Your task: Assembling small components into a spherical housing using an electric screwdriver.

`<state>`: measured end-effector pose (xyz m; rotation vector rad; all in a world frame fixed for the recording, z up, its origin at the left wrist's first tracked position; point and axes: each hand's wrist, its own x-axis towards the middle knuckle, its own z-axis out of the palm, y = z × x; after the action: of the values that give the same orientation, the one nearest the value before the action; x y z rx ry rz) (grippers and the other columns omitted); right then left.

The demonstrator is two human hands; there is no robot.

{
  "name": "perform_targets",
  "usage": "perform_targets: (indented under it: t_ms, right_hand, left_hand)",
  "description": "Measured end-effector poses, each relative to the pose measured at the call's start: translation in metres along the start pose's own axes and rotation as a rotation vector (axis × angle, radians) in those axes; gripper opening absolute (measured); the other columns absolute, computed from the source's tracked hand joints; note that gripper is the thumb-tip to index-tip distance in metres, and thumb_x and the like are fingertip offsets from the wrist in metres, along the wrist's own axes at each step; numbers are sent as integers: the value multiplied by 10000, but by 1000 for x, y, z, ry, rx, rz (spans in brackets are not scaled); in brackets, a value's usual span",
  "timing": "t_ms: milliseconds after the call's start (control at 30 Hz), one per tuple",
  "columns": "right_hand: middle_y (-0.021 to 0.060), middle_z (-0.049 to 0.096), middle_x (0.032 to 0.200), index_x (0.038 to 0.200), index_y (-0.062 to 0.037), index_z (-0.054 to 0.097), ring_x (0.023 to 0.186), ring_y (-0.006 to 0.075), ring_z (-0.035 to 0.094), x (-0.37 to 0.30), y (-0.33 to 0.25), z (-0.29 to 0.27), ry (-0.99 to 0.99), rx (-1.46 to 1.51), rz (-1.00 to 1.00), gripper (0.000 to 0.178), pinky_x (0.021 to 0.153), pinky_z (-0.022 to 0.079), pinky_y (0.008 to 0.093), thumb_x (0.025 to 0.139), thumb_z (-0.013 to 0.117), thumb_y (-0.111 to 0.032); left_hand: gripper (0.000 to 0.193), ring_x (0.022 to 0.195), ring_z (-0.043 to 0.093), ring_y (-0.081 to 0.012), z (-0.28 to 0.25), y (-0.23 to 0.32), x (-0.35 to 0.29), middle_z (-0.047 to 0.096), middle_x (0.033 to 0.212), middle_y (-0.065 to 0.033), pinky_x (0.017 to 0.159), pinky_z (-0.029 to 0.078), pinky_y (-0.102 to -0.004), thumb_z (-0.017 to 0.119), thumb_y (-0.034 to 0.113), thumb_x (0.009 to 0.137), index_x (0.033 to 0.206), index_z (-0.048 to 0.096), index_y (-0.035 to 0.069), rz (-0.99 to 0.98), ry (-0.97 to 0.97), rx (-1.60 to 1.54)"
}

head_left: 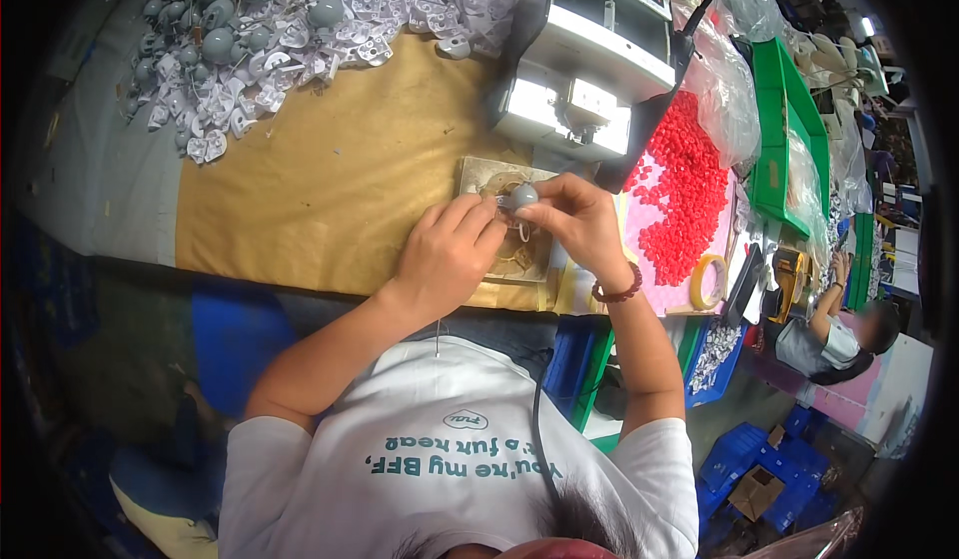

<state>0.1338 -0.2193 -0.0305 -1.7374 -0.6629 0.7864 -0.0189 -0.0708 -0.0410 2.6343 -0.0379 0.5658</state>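
A small round grey ball-shaped part [522, 195] is pinched between the thumb and fingers of my right hand [584, 221]. My left hand [452, 254] has its fingers drawn together right beside the ball, at a little white piece; how it grips is partly hidden by the fingers. Both hands work over a square, stained fixture plate [479, 174] lying at the table's near edge. A white ring-like bit [523, 231] hangs just below the ball.
Many white plastic parts [385, 19] and grey balls [217, 44] are heaped at the far left. A white machine [569, 109] stands beyond the plate. Rightward lie red pieces [684, 194], a tape roll [708, 281] and a green crate [769, 149]. Another person [824, 344] sits at far right.
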Motion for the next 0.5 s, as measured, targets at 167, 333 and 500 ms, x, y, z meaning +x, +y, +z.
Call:
perform_targets:
  t_ms: [167,333,500]
  right_hand:
    - [84,691,728,932,35,674,634,84,597,-2,16,8,128,-252,-170,279,583,501,257,788,841,-136]
    - [68,618,674,1041,-9,639,573,160,567,-3,6,19,206,-393,-186,358,540,469,297,783,839,-157]
    - [58,615,760,1144,-32,607,607,155,567,-4,10,19,211,-347,-201,438,558,464,287,790,832,-157]
  left_hand:
    - [262,1068,612,-291,-1,1,3,647,1121,-113,847,508,-403,710,54,729,989,698,29,-20,25,-61]
    - [341,1063,595,-268,-2,5,12,639,1109,-81,843,486,-406,740,96,752,1079,651,56,-169,4,-82]
    - [442,1063,577,-246,1,7,24,633,1103,-47,844,470,-398,752,132,760,1177,614,80,-172,-2,-80]
